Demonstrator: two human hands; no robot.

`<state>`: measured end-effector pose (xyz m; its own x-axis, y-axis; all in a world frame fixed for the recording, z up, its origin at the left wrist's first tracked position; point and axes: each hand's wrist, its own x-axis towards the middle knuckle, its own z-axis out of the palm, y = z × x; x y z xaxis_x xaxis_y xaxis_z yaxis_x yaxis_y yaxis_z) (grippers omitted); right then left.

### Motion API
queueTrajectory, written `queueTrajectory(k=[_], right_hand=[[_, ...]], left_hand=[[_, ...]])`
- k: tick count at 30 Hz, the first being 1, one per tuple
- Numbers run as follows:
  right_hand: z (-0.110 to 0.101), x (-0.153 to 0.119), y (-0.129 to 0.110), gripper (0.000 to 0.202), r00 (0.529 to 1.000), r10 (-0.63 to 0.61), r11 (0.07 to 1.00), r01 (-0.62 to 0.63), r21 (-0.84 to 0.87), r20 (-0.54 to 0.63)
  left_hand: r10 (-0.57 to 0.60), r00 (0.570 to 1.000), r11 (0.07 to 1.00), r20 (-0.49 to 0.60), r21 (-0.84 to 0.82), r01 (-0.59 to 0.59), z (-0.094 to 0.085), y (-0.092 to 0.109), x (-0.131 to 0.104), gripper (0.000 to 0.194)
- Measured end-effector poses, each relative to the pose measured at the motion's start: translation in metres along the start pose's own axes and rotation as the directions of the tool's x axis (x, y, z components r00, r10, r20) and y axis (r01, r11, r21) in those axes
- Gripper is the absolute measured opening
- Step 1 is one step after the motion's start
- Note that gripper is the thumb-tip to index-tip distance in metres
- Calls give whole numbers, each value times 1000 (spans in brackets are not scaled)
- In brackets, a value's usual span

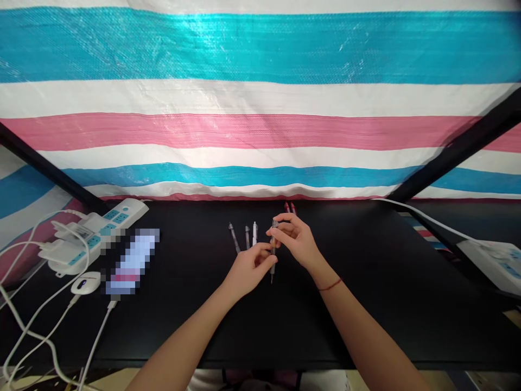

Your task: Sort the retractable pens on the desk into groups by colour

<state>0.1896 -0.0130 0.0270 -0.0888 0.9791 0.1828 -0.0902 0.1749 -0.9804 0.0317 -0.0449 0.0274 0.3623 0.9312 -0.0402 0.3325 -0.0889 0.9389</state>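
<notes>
Both of my hands meet over the middle of a black table (366,304). Between them is a clear-barrelled pen (272,271), held nearly upright with its tip pointing down. My left hand (250,269) grips the lower part of the pen. My right hand (295,236) pinches its upper end with thumb and fingers. Three more pens (245,238) lie side by side on the table just behind my left hand. Two red pens (290,207) lie behind my right hand near the table's far edge.
A white power strip (95,228) with plugs and white cables (36,326) sits at the left, beside a small white device (84,283) and a blurred flat object (132,260). Another power strip (494,263) lies at the right. A striped tarp (260,108) hangs behind.
</notes>
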Motion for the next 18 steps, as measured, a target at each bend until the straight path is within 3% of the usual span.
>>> queueTrajectory(k=[18], right_hand=[[3, -1, -4, 34, 999, -11, 998, 15, 67, -50]], left_hand=[[14, 1000, 999, -9, -29, -15, 1, -1, 1, 29]])
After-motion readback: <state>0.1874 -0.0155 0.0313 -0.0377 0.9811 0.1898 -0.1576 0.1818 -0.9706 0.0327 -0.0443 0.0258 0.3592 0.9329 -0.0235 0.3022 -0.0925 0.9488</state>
